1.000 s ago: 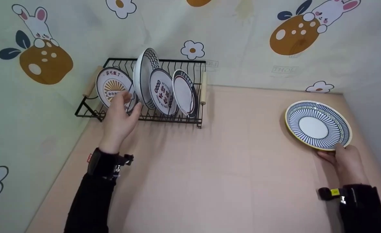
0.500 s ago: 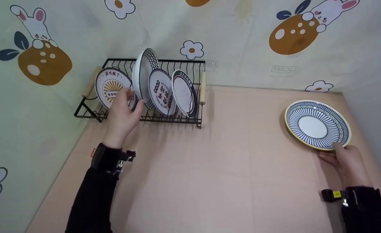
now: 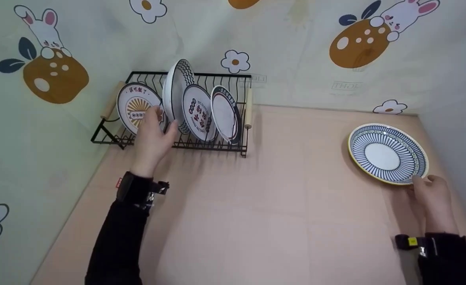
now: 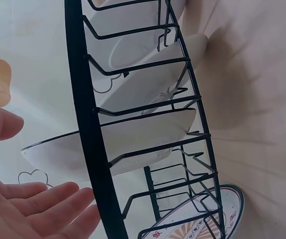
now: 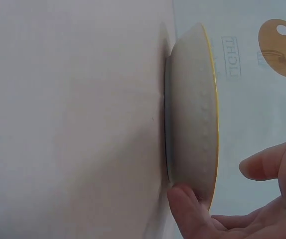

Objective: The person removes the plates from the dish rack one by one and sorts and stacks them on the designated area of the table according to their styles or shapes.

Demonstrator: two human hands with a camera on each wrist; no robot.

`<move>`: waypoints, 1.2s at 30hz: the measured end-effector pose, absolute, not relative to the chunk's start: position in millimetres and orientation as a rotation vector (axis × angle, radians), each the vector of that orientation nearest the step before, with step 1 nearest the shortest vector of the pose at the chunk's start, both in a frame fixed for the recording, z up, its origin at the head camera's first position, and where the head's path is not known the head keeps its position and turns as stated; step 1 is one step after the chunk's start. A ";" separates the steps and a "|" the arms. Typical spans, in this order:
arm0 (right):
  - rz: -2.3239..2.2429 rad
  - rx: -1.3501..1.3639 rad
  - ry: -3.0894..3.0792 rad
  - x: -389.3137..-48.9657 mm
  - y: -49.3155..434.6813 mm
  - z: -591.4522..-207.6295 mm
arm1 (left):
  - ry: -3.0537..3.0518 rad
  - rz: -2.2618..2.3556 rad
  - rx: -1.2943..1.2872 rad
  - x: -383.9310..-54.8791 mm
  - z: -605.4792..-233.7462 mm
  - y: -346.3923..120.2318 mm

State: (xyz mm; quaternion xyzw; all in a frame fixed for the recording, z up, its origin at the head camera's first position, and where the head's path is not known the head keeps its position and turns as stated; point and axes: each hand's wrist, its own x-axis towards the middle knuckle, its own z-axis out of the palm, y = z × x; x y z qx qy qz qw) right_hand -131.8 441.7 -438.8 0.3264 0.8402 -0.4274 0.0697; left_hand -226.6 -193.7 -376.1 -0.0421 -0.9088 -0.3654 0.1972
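My left hand (image 3: 152, 144) is at the front of a black wire dish rack (image 3: 205, 149), thumb and fingers spread with nothing between them. A white bowl (image 3: 170, 95) stands tilted in the rack beyond it; in the left wrist view, the bowl's rim (image 4: 58, 154) lies near the fingers. On the right, a blue-striped plate (image 3: 382, 156) with a yellow rim rests on the table. My right hand (image 3: 434, 198) is at its near right edge. The right wrist view shows a finger touching the underside of the plate (image 5: 190, 109), while the thumb stands apart from the rim.
A sunburst plate (image 3: 128, 93) leans at the rack's left, partly behind my left hand. Two more plates, one with red lettering (image 3: 199, 114) and one with a dark border (image 3: 225, 114), stand right of the bowl. Printed cloth (image 3: 288, 51) covers the walls around the pink tabletop (image 3: 280, 190).
My left hand has shifted slightly right along the rack. The right hand has drawn a little right and nearer, its thumb now off the plate. The plate has hardly moved.
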 end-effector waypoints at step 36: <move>-1.394 0.824 3.004 -129.2 414.1 -433.1 | -2.613 -0.940 -0.018 -252.5 -365.0 -183.7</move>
